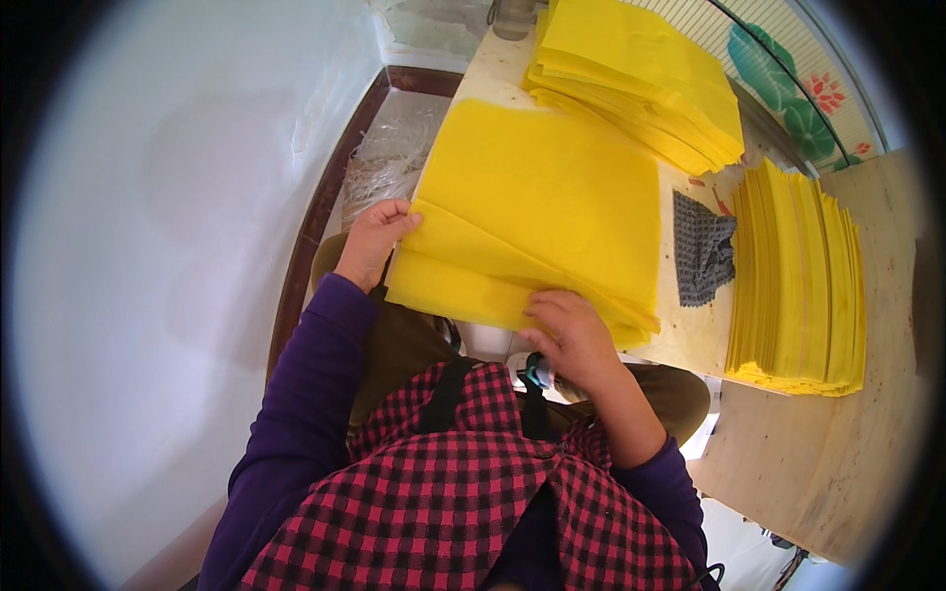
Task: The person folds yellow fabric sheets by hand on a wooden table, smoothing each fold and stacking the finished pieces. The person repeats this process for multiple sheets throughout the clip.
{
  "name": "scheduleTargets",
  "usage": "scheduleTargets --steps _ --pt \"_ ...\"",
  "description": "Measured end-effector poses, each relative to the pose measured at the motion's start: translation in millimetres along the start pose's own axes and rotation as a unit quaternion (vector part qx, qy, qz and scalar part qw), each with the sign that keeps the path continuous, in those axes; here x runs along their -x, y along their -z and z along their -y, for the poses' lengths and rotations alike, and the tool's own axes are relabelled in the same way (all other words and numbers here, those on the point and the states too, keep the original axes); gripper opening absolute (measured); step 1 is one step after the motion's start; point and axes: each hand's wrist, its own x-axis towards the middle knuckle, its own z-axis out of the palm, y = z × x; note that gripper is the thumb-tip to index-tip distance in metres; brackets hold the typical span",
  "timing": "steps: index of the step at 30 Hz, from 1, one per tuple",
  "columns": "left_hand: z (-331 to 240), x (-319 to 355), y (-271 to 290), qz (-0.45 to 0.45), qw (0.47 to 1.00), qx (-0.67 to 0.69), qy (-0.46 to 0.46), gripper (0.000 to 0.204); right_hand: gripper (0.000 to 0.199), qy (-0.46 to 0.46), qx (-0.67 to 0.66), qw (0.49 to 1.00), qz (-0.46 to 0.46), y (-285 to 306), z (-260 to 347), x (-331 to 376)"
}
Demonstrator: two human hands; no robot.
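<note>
Head view, looking down at a wooden worktable (867, 295). The left hand (372, 239) pinches the near-left corner of the yellow sheets (542, 207), thumb on top and fingers curled beneath the edge. The right hand (570, 335) lies palm-down on the near edge of the same sheets, fingers bent and pressing the layers flat against the table. Neither hand is closed on anything else.

The yellow sheets lie on the near-left part of the worktable, directly ahead of the person's checked apron (463, 502). Several layers fan slightly at the near edge — whether they are separate sheets or one sheet folded cannot be told from this angle. The pile's long axis appears to run from the near-left corner toward the far-right, tilted against the table edge; its free, fanned edge faces the person.

To handle this well, the pressing hand should likely hold the lower layers firmly while the pinching hand takes only the top layer at the corner, drawing it evenly so edges meet without creasing.

Surroundings: a fanned stack of yellow sheets (641, 79) at the far side, a squared stack of yellow sheets (798, 286) at the right, and a grey knitted cloth (702, 251) between the worked sheets and the squared stack — apart from both hands.
</note>
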Motion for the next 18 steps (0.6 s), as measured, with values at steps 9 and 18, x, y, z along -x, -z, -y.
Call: scheduleTargets --steps 9,18 --pt "-3.6 0.3 -1.7 0.029 1.000 0.004 0.012 0.020 0.043 -0.060 -0.007 0.997 -0.044 2.0 3.9 -5.0" --pt "-4.0 0.6 -1.5 0.033 0.999 0.009 0.014 0.025 0.049 -0.115 0.002 0.993 -0.027 0.1 7.6 -19.2"
